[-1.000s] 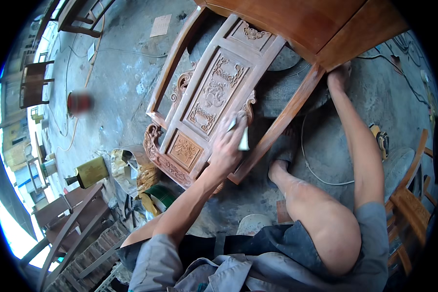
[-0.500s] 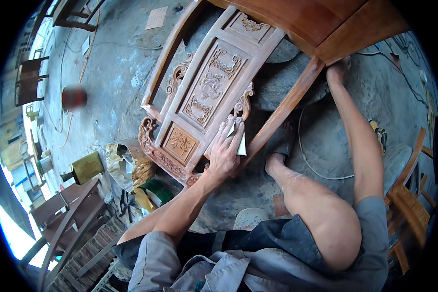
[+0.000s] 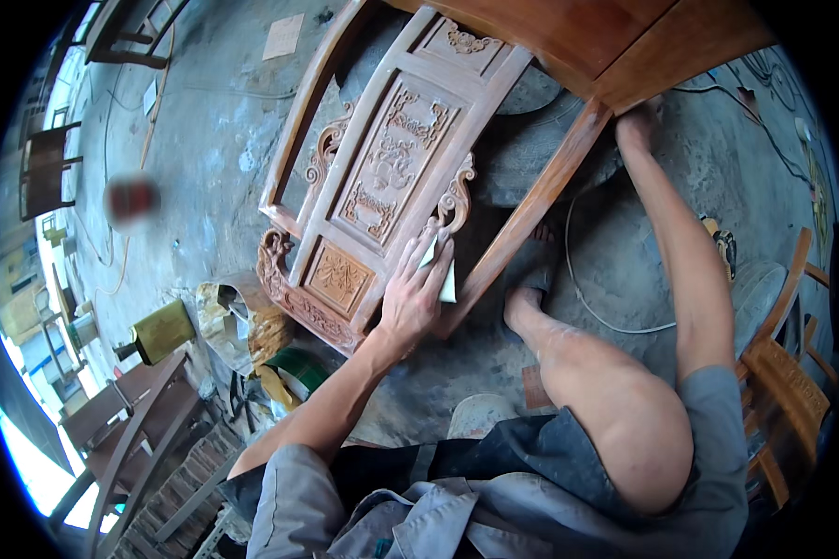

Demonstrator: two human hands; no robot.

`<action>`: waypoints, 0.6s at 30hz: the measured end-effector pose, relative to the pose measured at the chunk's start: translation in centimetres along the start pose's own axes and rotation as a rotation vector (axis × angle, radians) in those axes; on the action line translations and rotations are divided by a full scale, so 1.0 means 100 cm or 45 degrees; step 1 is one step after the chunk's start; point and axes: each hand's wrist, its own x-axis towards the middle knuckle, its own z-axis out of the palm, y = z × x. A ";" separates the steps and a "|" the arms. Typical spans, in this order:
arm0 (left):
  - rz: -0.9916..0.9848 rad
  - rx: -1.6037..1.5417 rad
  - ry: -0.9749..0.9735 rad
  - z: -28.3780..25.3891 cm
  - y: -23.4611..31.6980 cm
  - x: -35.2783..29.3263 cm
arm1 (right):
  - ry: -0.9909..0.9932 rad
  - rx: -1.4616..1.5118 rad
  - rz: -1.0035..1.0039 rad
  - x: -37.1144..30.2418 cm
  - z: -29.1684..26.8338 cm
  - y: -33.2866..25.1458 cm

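Note:
A wooden chair (image 3: 393,76) lies tipped over, its carved back panel facing up with pale dust on the frame. My left hand (image 3: 413,296) lies along the panel's right edge, near a scroll-shaped bracket (image 3: 455,196). Pinched among its fingers is a folded pale sheet, apparently sandpaper (image 3: 448,283); it pokes out on both sides of the fingertips. My right hand (image 3: 636,129) touches the corner of the reddish-brown chair seat (image 3: 615,42), at the top of a chair leg or post (image 3: 541,197). The right fingers are largely hidden there.
A dark round support (image 3: 555,158) sits under the chair. To the left are a yellow-green can (image 3: 163,332), a crumpled sack (image 3: 238,321), a green roll (image 3: 300,371) and a blurred red container (image 3: 132,198). Another wooden chair (image 3: 785,380) stands at right. A pale cable (image 3: 615,326) crosses the floor.
My left hand has shifted slightly along the panel edge, still with the folded sheet. The whole view has moved a little, and my right hand stays at the seat corner.

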 end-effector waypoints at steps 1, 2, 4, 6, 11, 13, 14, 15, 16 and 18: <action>0.008 0.015 0.003 -0.003 0.005 0.001 | 0.009 0.006 -0.034 0.004 0.003 0.005; 0.038 0.015 -0.006 -0.001 0.007 0.010 | 0.015 -0.001 -0.031 0.008 0.002 0.011; 0.080 0.034 -0.023 0.005 0.004 0.040 | -0.007 -0.019 0.014 0.000 0.003 0.003; 0.147 0.049 0.025 0.009 -0.009 0.049 | -0.012 -0.032 0.061 -0.018 -0.001 -0.012; 0.107 -0.025 0.038 0.011 -0.007 0.034 | 0.011 -0.064 0.078 -0.017 -0.008 -0.018; 0.155 0.055 0.000 0.000 -0.007 0.062 | -0.032 -0.061 0.106 -0.022 -0.012 -0.025; 0.185 0.023 -0.016 0.005 -0.018 0.067 | -0.054 -0.059 0.118 -0.024 -0.014 -0.029; 0.214 0.036 -0.066 0.000 -0.023 0.060 | -0.044 -0.015 0.070 -0.019 -0.005 -0.017; 0.277 0.028 -0.106 -0.003 -0.026 0.060 | 0.004 0.014 0.028 0.001 -0.001 0.009; 0.250 -0.021 -0.103 -0.016 -0.040 0.024 | 0.035 0.073 -0.003 0.007 0.005 0.011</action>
